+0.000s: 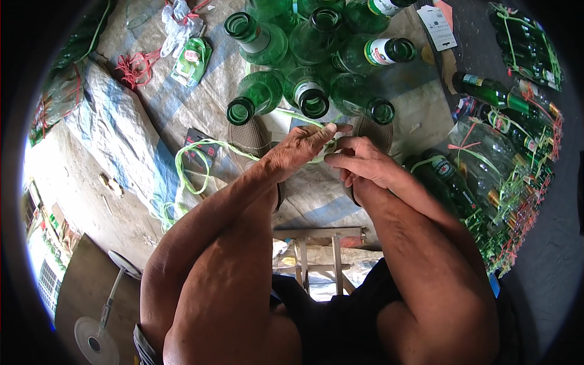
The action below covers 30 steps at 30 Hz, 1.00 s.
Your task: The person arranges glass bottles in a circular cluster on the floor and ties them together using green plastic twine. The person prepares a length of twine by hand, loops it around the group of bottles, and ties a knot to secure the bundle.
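Observation:
Pale green plastic twine (pixel 207 143) runs from a loose loop on the left to my two hands, which meet between my knees just in front of a cluster of green glass bottles. My left hand (pixel 302 145) is closed on the twine, thumb and forefinger pinched together. Close beside it, my right hand (pixel 367 159) has its fingers curled around the twine where the strands come together; the exact grip is partly hidden. Several upright bottles (pixel 258 91) stand packed together with open mouths toward me. A strand of twine passes low along their near side.
My shoes (pixel 248 137) rest against the nearest bottles. A woven sheet (pixel 121 121) covers the ground. Tied bundles of bottles (pixel 462 182) lie at the right. Red string (pixel 137 68), a green packet (pixel 191 61) and a white plastic bag (pixel 179 27) lie far left; a fan (pixel 96 342) stands near left.

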### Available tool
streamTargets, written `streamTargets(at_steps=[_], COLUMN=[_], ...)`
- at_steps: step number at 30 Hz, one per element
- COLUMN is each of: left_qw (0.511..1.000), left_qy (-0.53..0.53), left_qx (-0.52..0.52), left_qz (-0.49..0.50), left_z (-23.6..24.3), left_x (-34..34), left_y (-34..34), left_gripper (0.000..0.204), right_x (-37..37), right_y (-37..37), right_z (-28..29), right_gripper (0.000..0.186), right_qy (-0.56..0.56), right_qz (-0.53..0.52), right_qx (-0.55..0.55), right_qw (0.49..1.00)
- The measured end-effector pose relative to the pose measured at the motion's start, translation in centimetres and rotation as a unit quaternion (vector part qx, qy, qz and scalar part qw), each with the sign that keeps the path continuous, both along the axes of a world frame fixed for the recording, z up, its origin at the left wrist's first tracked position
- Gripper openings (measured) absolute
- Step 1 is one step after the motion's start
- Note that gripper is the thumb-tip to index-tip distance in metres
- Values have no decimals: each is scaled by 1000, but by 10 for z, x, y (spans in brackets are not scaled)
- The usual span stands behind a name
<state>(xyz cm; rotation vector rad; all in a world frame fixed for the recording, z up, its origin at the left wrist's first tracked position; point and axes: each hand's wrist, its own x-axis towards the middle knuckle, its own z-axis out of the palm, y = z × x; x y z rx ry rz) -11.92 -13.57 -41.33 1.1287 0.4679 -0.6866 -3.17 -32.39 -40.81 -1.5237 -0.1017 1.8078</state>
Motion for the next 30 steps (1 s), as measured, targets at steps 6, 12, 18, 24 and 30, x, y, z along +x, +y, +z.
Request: streamTargets(at_steps=[6,12,18,24,30], left_qw=[999,999,998,995,993], left_qy=[37,38,36,93,79], left_qx=[12,-19,9,32,85], left_qz=[-30,22,47,14,15], left_z=[-5,4,4,-22,-26], left_x=[-1,-1,5,-2,-4], left_y=[1,-3,-8,-5,-8], left_gripper=[60,53,49,50,54], right_x=[1,2,7,16,59], right_y=[-1,-13,-20,-19,-33], right_z=[-8,-1,1,13,71], right_gripper=[25,11,7,17,26], right_qy=[-13,118,205,253,12], right_qz=[-98,-335,-370,-311,-112], right_qx=[-11,32,67,134,-17], right_qw=[995,934,903,906,993])
